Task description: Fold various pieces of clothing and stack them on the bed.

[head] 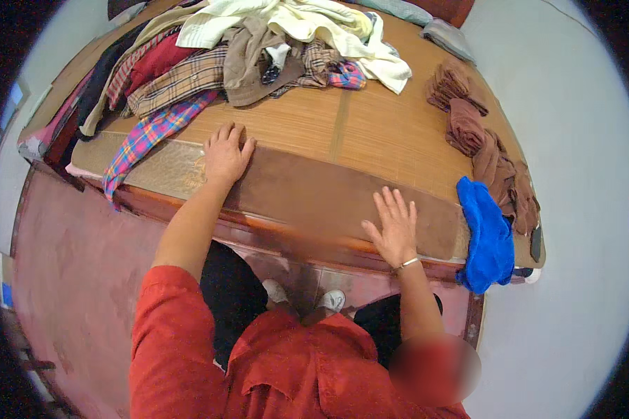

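Note:
A brown cloth (314, 183) lies flat and folded into a long strip along the near edge of the bed. My left hand (226, 154) rests palm down at the strip's left end, fingers spread, holding nothing. Nearer its right end, my right hand (396, 225) lies with fingers apart and a light bangle at the wrist; it too is empty. Right of that hand, a blue cloth (485, 235) hangs over the bed's edge. The sleeve of a pink and blue plaid shirt (160, 131) drapes over the edge to the left of my left hand.
A heap of clothes lies across the far left, with a cream towel (320, 23), a tan plaid shirt (181, 78) and a grey-brown garment (251, 57). Brown folded cloths (466, 120) line the right side. The bed's wooden rail (272, 225) runs before my knees; a wall (571, 157) stands right.

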